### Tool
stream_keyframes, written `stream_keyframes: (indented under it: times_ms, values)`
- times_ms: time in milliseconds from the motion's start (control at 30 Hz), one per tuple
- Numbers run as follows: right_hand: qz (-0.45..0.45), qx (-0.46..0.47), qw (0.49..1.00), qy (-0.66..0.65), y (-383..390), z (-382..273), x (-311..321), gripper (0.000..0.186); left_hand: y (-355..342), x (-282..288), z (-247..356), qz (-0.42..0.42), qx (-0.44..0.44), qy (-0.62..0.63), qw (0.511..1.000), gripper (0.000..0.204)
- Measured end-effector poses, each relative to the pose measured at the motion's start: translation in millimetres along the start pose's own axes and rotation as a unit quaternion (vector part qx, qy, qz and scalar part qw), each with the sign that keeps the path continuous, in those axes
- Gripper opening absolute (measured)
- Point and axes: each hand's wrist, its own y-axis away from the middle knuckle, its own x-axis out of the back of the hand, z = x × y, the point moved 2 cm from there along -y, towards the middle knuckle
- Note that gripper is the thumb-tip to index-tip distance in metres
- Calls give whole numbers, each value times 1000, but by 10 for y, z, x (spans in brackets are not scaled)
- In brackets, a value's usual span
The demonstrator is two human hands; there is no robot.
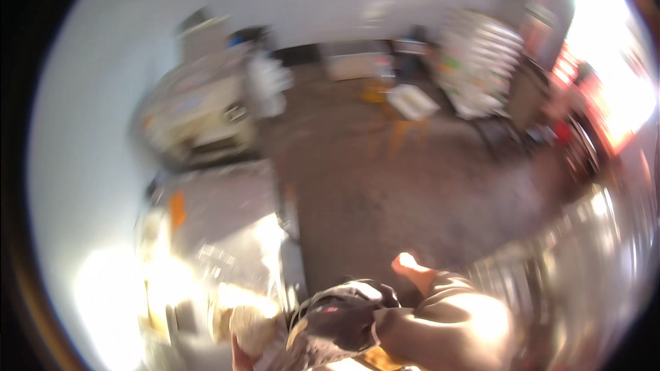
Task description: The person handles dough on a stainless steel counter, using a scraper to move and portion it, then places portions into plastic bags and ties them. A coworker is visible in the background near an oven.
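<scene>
Motion smears the whole picture. My right hand [411,263] reaches out over the floor from a brown sleeve [447,316]; nothing can be made out in it, and its fingers are too blurred to read. At the lower edge, a strip of skin, which looks like my left hand [240,356], lies against a pale, rounded lump [251,330]. Whether the fingers grip the lump is not visible. Dark clothing [337,319] fills the space between my arms. The lump is beside the front end of a metal-topped table [230,199], where sunlight glares.
A bulky cream machine [199,120] stands beyond the table at the left, with a white bag [268,86] at its side. Farther back are a yellow stool [405,124] carrying a white box [412,102] and a stack of white sacks [481,62]. Bright light enters through an opening [612,62].
</scene>
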Motion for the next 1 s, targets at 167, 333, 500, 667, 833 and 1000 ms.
stream_keyframes:
  times_ms: [167,333,500,667,833,1000]
  values:
    - [104,225,965,-90,-1388,-2746,682,19,564,232,-125,-92,-26,214,972,61]
    - [-182,489,852,-47,-329,-5125,-23,19,742,-247,-293,-104,-104,321,936,61]
    - [-325,580,737,-122,1366,-5850,-592,47,581,-386,130,-259,-128,341,895,60]
    - [-452,124,822,-323,1394,-6271,-546,45,302,-402,507,-121,-287,254,916,57]
    - [-243,463,783,-337,1158,-6366,-120,40,83,-329,475,240,-370,-66,895,57]
    - [-257,719,634,-122,1152,-6273,158,67,-184,-564,83,407,-345,-109,839,75]
